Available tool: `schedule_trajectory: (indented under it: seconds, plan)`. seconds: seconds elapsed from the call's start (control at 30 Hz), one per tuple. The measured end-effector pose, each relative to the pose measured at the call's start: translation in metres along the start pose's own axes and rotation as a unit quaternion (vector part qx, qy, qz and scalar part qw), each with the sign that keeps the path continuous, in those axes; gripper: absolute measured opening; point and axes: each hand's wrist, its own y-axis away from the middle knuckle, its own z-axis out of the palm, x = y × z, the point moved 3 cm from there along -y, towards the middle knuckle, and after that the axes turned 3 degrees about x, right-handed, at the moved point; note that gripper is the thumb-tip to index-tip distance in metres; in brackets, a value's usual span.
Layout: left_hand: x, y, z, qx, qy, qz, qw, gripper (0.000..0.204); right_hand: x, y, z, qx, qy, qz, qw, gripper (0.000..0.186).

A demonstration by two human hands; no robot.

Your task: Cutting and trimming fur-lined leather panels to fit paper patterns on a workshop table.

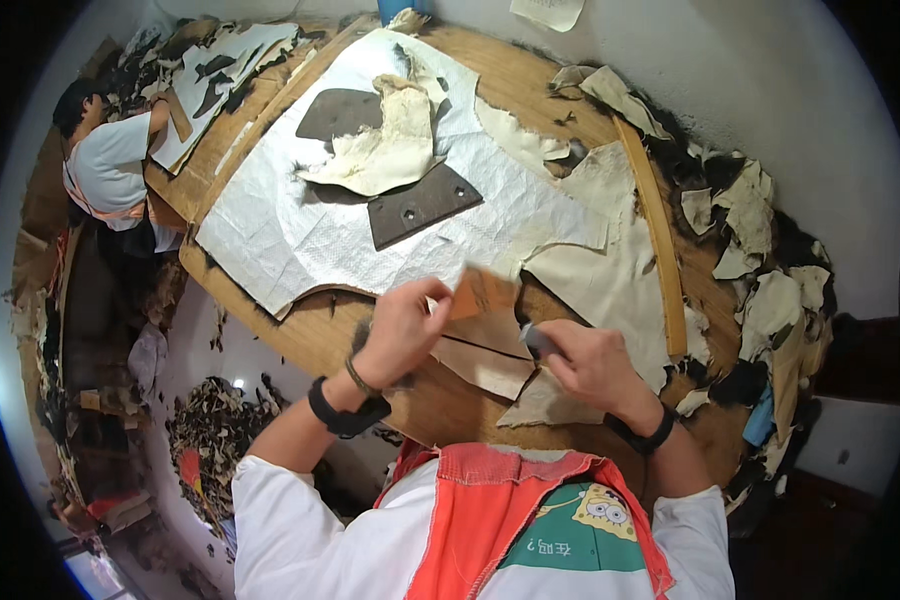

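The left hand (pixel 405 325) has its thumb and fingers pinching the left end of a flat orange-brown piece (pixel 485 293), which juts up and rightward from them over the surface (pixel 340 312); blur keeps its true long axis uncertain. The right hand's (pixel 592 365) fingers are curled around a small grey tool (pixel 540 342), whose front end points up and left, just beside the lower right corner of the orange-brown piece; whether the two touch I cannot tell. The left hand is the nearer, being on the piece itself, while the right comes at it from the lower right. Just below the piece lies a tan hide panel (pixel 485 368), a dark gap running along its upper edge, and to the right a larger pale hide (pixel 590 290) spreads away toward a long wooden strip (pixel 652 235). Beyond the hands, a white sheet (pixel 260 230) carries a dark plate with two holes (pixel 425 207) and a cream fur-edged hide scrap (pixel 400 130). At the far edge stands a blue container-like object (pixel 402 10), its contents out of sight. Down on the left is a heap of dark scraps (pixel 220 430); no container walls around it can be made out.
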Motion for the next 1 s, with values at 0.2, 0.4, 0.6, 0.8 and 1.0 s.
schedule_trajectory:
  seconds: [0.2, 0.4, 0.6, 0.8, 1.0]
  plan:
    - [-0.038, -0.091, 0.004, -0.043, 0.101, -0.086, 0.990, 0.014, 0.001, -0.085, 0.032, 0.044, 0.071, -0.188, 0.979, 0.017]
    - [-0.041, -0.096, 0.001, -0.023, 0.090, -0.074, 0.993, 0.037, 0.037, -0.127, 0.061, 0.029, 0.105, -0.149, 0.983, 0.039]
    - [0.042, -0.021, -0.062, -0.049, 0.044, 0.116, 0.991, 0.031, 0.031, -0.065, -0.019, 0.168, 0.007, -0.088, 0.982, 0.035]
    - [0.058, 0.067, -0.041, -0.147, 0.209, 0.044, 0.966, 0.020, 0.034, 0.128, -0.120, 0.220, -0.116, 0.178, 0.952, 0.015]
    - [0.067, 0.147, 0.012, -0.226, 0.163, -0.003, 0.960, 0.024, 0.087, 0.294, -0.072, 0.408, -0.221, 0.330, 0.822, 0.017]
